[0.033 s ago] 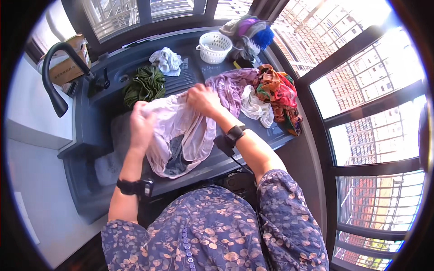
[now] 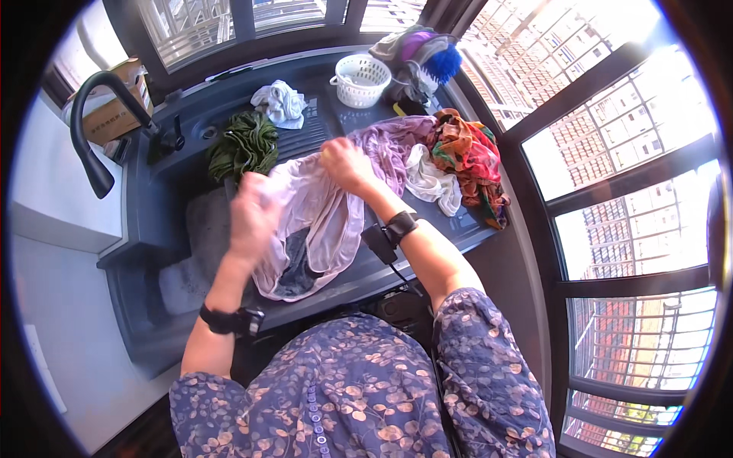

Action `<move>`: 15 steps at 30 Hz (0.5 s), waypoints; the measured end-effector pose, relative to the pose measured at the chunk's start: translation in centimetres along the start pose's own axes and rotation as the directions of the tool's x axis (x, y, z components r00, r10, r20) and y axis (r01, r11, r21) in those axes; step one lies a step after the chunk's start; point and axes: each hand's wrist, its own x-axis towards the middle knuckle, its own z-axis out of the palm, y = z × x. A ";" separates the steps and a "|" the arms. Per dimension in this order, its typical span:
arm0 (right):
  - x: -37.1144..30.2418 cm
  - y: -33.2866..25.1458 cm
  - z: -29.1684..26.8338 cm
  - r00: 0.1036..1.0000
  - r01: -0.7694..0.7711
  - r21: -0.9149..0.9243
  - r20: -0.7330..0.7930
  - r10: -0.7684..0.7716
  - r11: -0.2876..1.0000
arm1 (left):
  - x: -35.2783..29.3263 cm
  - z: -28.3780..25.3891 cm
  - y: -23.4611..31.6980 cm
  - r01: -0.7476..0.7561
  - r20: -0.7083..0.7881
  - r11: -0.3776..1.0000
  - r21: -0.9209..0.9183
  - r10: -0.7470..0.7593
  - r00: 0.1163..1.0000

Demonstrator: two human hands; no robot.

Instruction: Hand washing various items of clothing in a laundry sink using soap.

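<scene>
A pale pink garment (image 2: 336,229) lies over the ribbed side of the dark grey sink, its upper edge lifted and its lower part hanging in a loop near the front rim. Bare grey surface shows through the loop. My right hand (image 2: 347,166) is closed in a fist on the garment's upper edge. My left hand (image 2: 253,217), smeared by motion, is curled on the left part of the same edge; its fingertips are hard to make out. Close beyond my right hand lies a lilac cloth (image 2: 389,149).
Foamy water fills the sink basin (image 2: 172,252) on the left, under a black faucet (image 2: 95,133). Behind lie a dark green cloth (image 2: 244,145) and a light blue cloth (image 2: 280,104). A white basket (image 2: 361,82), a white cloth (image 2: 433,181) and a red patterned cloth (image 2: 473,153) sit farther right.
My left hand has shifted a little to the right, closer to my right hand. Between them the garment's upper part is bunched narrower. My right hand has hardly moved.
</scene>
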 end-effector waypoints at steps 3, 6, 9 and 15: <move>-1.7 -2.5 -0.8 0.982 0.119 0.162 -0.166 -0.092 0.980 | -4.2 3.1 -0.9 -0.715 0.440 0.676 0.177 0.596 0.672; -7.4 -4.9 1.3 0.843 0.537 0.023 0.023 -0.537 0.843 | -9.9 5.9 -5.3 -0.740 0.582 0.673 0.012 0.597 0.552; -10.6 -2.5 3.8 0.589 0.804 -0.121 0.028 -0.808 0.582 | -11.1 4.4 -5.1 -0.573 0.583 0.819 0.024 0.455 0.673; -4.3 0.0 1.2 0.938 0.265 -0.207 -0.173 -0.302 0.942 | -9.9 3.7 -3.0 -0.481 0.403 0.819 0.312 0.345 0.848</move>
